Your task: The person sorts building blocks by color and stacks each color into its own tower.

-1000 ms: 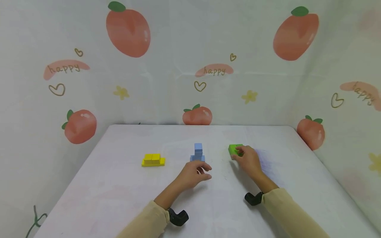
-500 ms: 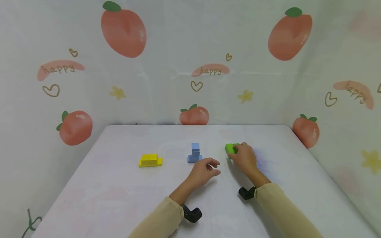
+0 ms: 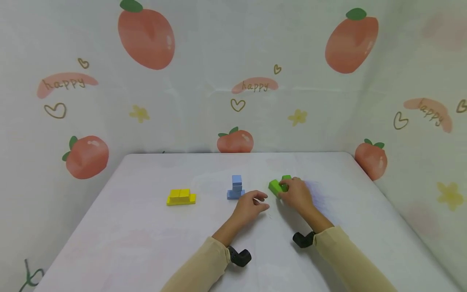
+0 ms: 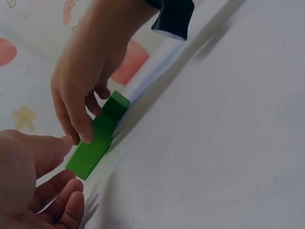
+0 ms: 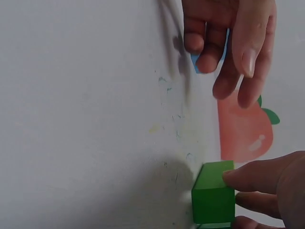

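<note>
In the head view my right hand (image 3: 297, 195) is at the green blocks on the right side of the table. Its thumb and fingers pinch a long green block (image 3: 275, 187), which lies slanted. Behind the fingers a second green piece (image 3: 286, 177) shows in part. The right wrist view has my thumb on the near green block (image 5: 213, 205). My left hand (image 3: 249, 208) hovers left of the green blocks, fingers loosely bent and thumb apart, holding nothing. Just behind it stands a small stack of blue blocks (image 3: 236, 181), its base partly covered by the hand.
A yellow block stack (image 3: 181, 196), two blocks on a flat base, sits on the left of the white table (image 3: 146, 239). A fruit-print cloth (image 3: 182, 117) hangs behind and at the sides. Black wrist mounts (image 3: 240, 257) stick out below both wrists.
My left hand has moved right, away from in front of the blue stack toward the green blocks. The front green block has turned and come apart from the other under my right fingers.
</note>
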Demonstrator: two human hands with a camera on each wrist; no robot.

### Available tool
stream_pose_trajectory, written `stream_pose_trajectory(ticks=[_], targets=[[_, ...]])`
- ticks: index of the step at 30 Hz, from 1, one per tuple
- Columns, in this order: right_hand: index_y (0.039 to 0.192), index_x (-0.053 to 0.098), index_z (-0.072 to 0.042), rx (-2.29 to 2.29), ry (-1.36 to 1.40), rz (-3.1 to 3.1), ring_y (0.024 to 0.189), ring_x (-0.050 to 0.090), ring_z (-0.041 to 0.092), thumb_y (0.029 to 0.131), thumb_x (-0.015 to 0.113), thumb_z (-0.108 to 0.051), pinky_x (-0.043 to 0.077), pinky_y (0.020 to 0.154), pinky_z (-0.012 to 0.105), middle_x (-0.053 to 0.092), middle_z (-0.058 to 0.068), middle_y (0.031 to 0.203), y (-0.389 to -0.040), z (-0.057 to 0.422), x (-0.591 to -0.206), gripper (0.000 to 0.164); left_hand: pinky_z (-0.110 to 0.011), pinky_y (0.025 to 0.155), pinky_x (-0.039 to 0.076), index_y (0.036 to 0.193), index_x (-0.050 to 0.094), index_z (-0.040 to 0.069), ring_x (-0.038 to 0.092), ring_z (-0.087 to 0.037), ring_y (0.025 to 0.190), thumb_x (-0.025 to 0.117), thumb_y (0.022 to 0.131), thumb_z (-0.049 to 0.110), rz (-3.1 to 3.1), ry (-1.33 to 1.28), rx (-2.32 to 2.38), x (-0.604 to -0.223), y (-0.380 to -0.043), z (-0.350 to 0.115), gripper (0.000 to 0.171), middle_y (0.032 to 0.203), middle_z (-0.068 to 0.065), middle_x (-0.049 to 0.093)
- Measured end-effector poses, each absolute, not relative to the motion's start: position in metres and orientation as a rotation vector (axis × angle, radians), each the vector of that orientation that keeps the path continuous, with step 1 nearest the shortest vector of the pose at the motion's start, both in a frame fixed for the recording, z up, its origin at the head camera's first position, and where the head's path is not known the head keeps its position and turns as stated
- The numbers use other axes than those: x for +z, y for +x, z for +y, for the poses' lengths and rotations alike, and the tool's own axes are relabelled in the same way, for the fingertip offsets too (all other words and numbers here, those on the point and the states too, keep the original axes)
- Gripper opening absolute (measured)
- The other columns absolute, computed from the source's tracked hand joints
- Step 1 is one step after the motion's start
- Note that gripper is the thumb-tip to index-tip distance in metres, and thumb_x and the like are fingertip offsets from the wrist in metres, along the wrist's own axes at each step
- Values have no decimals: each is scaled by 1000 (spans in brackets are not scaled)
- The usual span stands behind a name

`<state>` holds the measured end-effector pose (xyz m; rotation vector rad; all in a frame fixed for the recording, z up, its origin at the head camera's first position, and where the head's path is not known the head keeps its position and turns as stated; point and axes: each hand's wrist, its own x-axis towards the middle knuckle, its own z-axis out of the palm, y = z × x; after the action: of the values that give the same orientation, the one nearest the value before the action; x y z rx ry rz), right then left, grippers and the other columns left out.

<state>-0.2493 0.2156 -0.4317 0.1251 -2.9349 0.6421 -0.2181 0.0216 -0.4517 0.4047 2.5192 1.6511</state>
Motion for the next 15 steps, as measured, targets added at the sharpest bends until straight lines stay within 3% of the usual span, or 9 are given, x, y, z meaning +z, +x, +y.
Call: stream_pose_trajectory(ticks=[10, 15], targets=[[113, 69, -6, 817, 248, -2974, 93, 63, 32, 78, 80, -11, 49, 77, 49, 68, 17, 100, -235, 218, -429, 38, -24, 70, 48, 112, 69, 9, 58, -9, 82, 76, 85, 12, 2545, 381, 1642, -451, -224, 27, 28, 105, -4, 63], [111, 70, -4, 887, 283, -2946, 86, 63, 28, 77, 79, -7, 50, 73, 43, 69, 13, 99, -229, 221, -429, 35, -27, 71, 49, 111, 69, 10, 58, -11, 83, 76, 84, 11, 2557, 363, 1631, -452, -225, 29, 28, 105, -5, 63]])
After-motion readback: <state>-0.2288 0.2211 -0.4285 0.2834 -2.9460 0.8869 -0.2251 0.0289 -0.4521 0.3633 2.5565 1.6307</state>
